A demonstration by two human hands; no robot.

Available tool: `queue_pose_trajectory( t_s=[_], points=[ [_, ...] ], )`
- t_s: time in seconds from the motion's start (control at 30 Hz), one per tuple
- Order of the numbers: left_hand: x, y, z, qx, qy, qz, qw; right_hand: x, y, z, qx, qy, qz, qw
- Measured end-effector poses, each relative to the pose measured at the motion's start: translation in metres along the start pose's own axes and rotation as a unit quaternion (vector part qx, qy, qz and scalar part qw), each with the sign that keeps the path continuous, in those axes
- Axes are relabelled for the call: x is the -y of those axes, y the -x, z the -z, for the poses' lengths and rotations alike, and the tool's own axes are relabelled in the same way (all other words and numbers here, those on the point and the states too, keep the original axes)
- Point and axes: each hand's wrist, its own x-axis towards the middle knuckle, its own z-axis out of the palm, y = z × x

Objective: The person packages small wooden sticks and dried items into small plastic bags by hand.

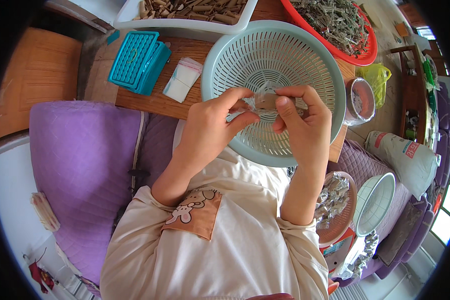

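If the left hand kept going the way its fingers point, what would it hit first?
Most likely the right hand: the left hand points right across the small clear packet both pinch over the colander. Depth is hard to judge.

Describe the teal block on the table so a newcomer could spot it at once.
Start at the big pale green colander on the wooden table. Just left of it, past a small stack of clear bags, lies the teal block. It alone is a bright teal rectangle with a grid of small holes on top.
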Motion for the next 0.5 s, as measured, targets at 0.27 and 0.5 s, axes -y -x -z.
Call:
queue_pose_trajectory(
  t_s=[0.27, 0.5],
  points=[
    [0.004, -0.003, -0.005, 0.0, -0.002, -0.03, 1.0, 0.002, -0.007, 0.006, 0.03, 0.08, 0.008, 0.996],
    [0.009, -0.005, -0.01, 0.078, 0.166, 0.079, 0.98, 0.007, -0.017, 0.017, 0.127, 0.2, 0.037, 0.971]
  ],
)
